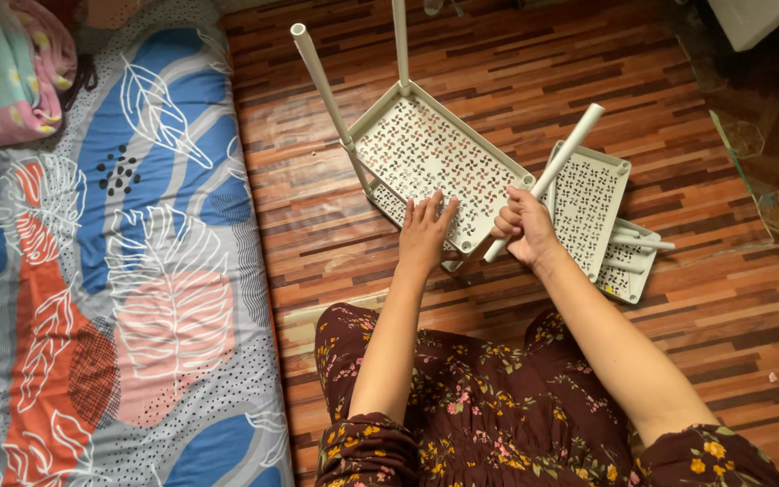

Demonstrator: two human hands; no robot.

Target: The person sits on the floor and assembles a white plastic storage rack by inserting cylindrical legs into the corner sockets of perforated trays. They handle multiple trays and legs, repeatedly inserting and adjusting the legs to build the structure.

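A white plastic perforated shelf tray (426, 149) lies tilted on the wooden floor, with two white tubes standing up from its far corners. My left hand (424, 233) rests flat with fingers spread on the tray's near edge. My right hand (523, 225) is closed around a white tube (563, 158) that slants up to the right, its lower end at the tray's near right corner.
Two more perforated trays (592, 194) are stacked on the floor to the right, with loose tubes (644, 242) on them. A patterned mattress (110, 271) fills the left side. A glass tabletop (759, 162) sits at the right.
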